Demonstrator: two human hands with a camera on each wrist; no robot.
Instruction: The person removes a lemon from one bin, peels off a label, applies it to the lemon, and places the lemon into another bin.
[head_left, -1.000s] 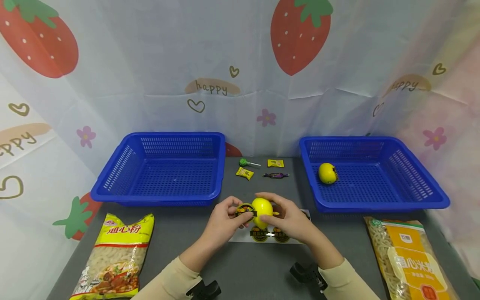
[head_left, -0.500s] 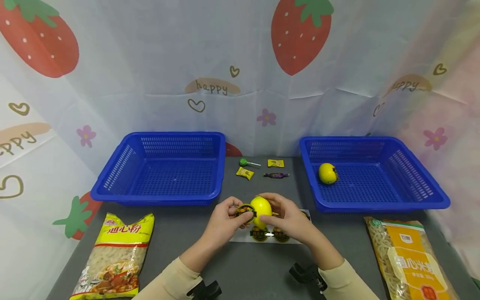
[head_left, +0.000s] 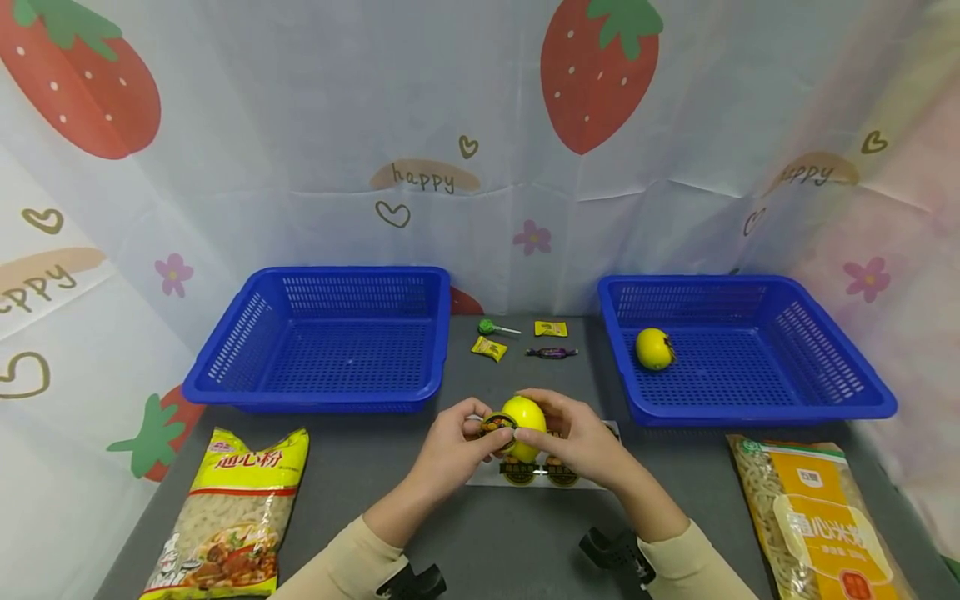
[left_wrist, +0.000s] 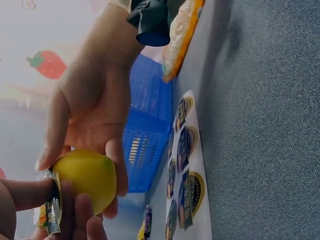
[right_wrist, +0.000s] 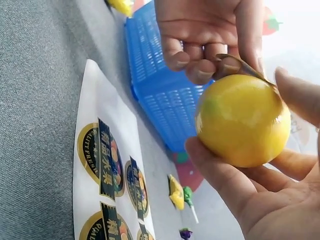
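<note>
Since a second ago the sticker [head_left: 498, 424] has closed in against the lemon's [head_left: 522, 414] left side; little else has shifted. The left hand [head_left: 450, 446] pinches that thin, limp, glossy sticker by its edge. The right hand [head_left: 577, 437] cups the lemon above the sticker sheet [head_left: 600, 479]. The fruit looks smooth, round, firm and probably light; a wrap-around hold should suit it.

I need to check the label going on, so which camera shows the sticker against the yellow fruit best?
The right wrist view: the sticker shows large, pinched by the left hand at the top of the yellow fruit. The left wrist view shows it edge-on. The head view shows it small.
</note>
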